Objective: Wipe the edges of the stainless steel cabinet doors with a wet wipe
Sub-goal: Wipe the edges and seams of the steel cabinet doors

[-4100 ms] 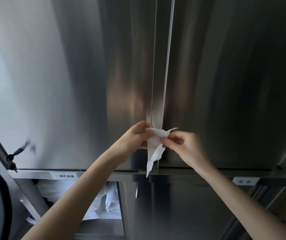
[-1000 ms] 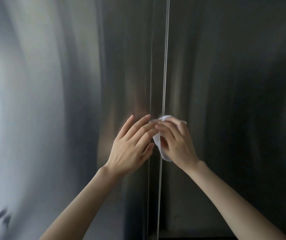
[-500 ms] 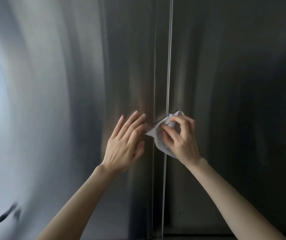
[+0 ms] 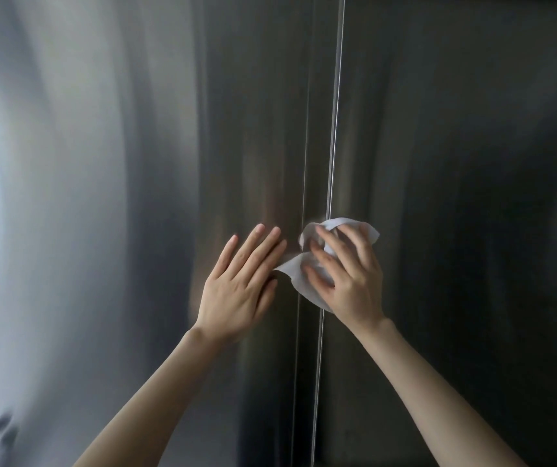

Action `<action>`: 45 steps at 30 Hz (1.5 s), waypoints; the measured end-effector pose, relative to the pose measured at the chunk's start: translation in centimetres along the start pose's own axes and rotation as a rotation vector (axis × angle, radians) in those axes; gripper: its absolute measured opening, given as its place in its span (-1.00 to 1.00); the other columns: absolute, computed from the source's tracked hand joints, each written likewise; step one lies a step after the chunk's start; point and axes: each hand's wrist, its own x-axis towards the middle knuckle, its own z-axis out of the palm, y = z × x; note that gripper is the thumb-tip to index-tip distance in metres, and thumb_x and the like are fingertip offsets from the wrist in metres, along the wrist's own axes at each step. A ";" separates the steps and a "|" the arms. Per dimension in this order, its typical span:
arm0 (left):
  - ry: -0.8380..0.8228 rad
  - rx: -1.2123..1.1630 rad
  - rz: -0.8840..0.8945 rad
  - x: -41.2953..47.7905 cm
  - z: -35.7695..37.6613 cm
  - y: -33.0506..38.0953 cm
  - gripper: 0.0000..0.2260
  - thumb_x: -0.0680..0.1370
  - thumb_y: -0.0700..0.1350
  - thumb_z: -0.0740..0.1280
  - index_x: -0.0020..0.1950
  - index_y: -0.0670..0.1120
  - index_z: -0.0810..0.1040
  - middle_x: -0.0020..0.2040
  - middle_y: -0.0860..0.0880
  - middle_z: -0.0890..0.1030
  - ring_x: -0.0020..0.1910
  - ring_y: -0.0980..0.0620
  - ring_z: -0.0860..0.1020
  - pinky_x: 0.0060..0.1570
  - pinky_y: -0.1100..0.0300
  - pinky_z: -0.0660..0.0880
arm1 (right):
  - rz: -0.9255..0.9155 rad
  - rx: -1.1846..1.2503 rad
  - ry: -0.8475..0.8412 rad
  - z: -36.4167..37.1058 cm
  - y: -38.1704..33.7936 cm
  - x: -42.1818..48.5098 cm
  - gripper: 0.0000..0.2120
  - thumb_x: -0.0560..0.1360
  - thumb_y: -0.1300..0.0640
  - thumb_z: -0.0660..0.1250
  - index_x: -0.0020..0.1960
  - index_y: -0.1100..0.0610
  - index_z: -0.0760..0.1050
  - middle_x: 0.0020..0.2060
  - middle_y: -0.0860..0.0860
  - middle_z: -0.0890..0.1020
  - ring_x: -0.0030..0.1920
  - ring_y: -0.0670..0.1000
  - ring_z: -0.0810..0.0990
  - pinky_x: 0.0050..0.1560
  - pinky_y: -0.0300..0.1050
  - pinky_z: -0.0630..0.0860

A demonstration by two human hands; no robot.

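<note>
Wet wipe (image 4: pixel 299 278) clutched by right hand (image 4: pixel 351 281) over door seam (image 4: pixel 332 129); left hand (image 4: pixel 240 284) flat on left door (image 4: pixel 118 163).

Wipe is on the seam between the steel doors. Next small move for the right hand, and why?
Probably slide the right hand, gripping the crumpled white wet wipe, up along the bright vertical edge of the right stainless steel door. The wipe already covers that edge, a long stretch shows above, and the left hand lies flat on the left door.
</note>
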 end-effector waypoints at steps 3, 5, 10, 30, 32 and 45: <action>-0.010 -0.023 -0.014 0.0 -0.1 0.1 -0.56 0.62 -0.07 0.14 0.51 -0.12 0.32 0.53 -0.06 0.29 0.54 -0.06 0.19 0.51 -0.05 0.10 | -0.033 0.050 -0.007 0.3 1.5 2.1 -0.84 0.53 0.20 0.34 0.03 0.25 0.65 0.16 0.15 0.60 0.26 0.14 0.44 0.19 0.07 0.49; -0.013 -0.063 -0.029 0.0 -0.2 0.2 -0.56 0.62 -0.08 0.13 0.50 -0.12 0.34 0.52 -0.06 0.30 0.54 -0.04 0.18 0.52 -0.03 0.08 | -0.023 0.056 -0.025 0.7 2.1 3.4 -0.81 0.51 0.27 0.35 0.09 0.29 0.61 0.22 0.20 0.56 0.31 0.17 0.41 0.28 0.03 0.45; 0.007 -0.175 -0.100 0.5 -1.0 0.9 -0.59 0.62 -0.08 0.10 0.45 -0.12 0.42 0.50 -0.04 0.35 0.54 -0.01 0.20 0.51 -0.06 0.10 | 0.081 0.070 -0.134 1.2 -0.3 1.9 -0.64 0.58 0.21 0.18 0.31 0.37 0.43 0.41 0.26 0.33 0.46 0.18 0.22 0.44 -0.03 0.22; 0.026 -0.163 -0.092 0.5 -0.8 0.9 -0.57 0.57 -0.15 0.15 0.45 -0.14 0.41 0.50 -0.04 0.35 0.54 -0.02 0.20 0.51 -0.05 0.11 | -0.208 0.021 -0.014 0.4 2.8 3.7 -0.78 0.53 0.18 0.33 0.02 0.33 0.63 0.05 0.18 0.64 0.21 0.10 0.51 0.24 -0.01 0.47; 0.031 -0.162 -0.089 0.4 -0.8 1.0 -0.56 0.58 -0.14 0.15 0.46 -0.14 0.40 0.50 -0.05 0.35 0.53 -0.03 0.20 0.51 -0.07 0.12 | -0.192 0.061 -0.138 -0.1 2.7 2.7 -0.63 0.53 0.03 0.32 0.14 0.32 0.58 0.17 0.19 0.59 0.30 0.11 0.45 0.33 0.01 0.39; 0.047 -0.033 -0.109 1.6 -0.4 1.1 -0.51 0.56 -0.11 0.15 0.49 -0.19 0.33 0.52 -0.09 0.30 0.54 -0.06 0.18 0.51 -0.12 0.10 | -0.048 -0.071 -0.129 1.4 2.7 7.0 -0.54 0.50 0.37 0.32 0.36 0.43 0.33 0.40 0.29 0.32 0.47 0.16 0.16 0.39 0.08 0.33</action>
